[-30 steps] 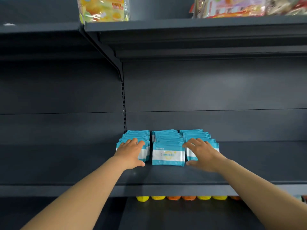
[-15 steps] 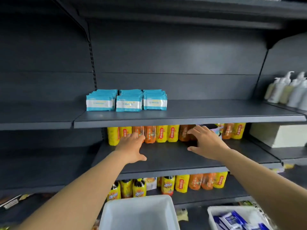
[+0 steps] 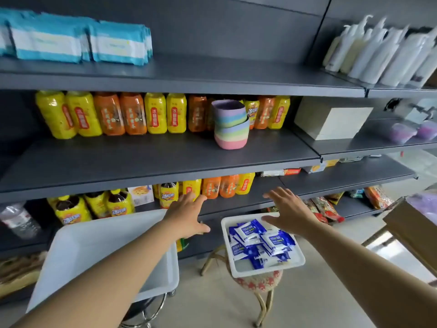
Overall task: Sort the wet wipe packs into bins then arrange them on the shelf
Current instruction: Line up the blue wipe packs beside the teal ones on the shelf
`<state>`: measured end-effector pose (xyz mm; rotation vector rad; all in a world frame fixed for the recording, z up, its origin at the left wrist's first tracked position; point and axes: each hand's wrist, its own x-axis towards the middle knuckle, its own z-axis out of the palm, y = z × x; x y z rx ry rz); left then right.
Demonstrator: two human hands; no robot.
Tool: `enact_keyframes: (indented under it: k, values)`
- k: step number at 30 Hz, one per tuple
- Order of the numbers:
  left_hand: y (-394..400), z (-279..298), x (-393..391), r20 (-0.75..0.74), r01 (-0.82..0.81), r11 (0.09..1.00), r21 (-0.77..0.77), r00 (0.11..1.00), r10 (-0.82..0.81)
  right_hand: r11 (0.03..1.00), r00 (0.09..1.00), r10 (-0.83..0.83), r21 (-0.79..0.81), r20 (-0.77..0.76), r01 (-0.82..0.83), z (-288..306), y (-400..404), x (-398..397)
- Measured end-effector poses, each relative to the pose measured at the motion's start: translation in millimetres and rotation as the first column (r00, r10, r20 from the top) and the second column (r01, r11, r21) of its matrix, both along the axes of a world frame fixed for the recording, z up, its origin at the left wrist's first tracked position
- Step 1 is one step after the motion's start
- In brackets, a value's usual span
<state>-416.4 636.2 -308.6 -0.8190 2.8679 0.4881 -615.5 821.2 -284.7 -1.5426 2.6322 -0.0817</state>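
Your left hand (image 3: 186, 215) and right hand (image 3: 287, 213) spread flat, holding nothing, above bin (image 3: 267, 271) of blue packs (image 3: 257, 242) (teal packs (image 3: 78, 41) shelved).

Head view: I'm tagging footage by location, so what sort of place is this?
Probably a small shop or a mock retail aisle: dark metal shelving carries rows of bottled drinks, pump bottles and teal wipe packs, with more dark blue wipe packs in a white bin waiting below.
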Motion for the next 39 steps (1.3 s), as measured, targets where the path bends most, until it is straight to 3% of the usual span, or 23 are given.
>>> enact_keyframes:
  k: [4,8,17,23,29,33,39]
  values:
    - [26,-80,-79,0.06,-0.034,0.99,0.137,0.998,0.026,0.994,0.995,-0.017,0.106,0.097,0.007,-72,21,-75]
    - [36,-165,-161,0.109,-0.179,0.95,0.257,0.982,0.155,0.981,0.967,-0.063,0.193,0.245,0.015,-160,29,-150]
    - [45,-316,-283,0.209,-0.335,0.906,0.258,0.935,0.286,0.947,0.893,-0.116,0.318,0.435,-0.032,-312,32,-252]
    - [41,-348,-299,0.219,-0.33,0.902,0.278,0.936,0.275,0.951,0.809,-0.145,0.306,0.57,-0.046,-353,32,-263]
    - [27,-360,-308,0.264,-0.402,0.857,0.323,0.908,0.326,0.938,0.813,-0.128,0.335,0.568,-0.086,-366,25,-279]
    - [18,-365,-307,0.334,-0.502,0.74,0.447,0.861,0.382,0.93,0.839,-0.084,0.345,0.537,-0.127,-369,18,-284]
    - [16,-359,-306,0.292,-0.512,0.744,0.43,0.858,0.422,0.889,0.792,-0.201,0.446,0.577,-0.099,-356,6,-289]
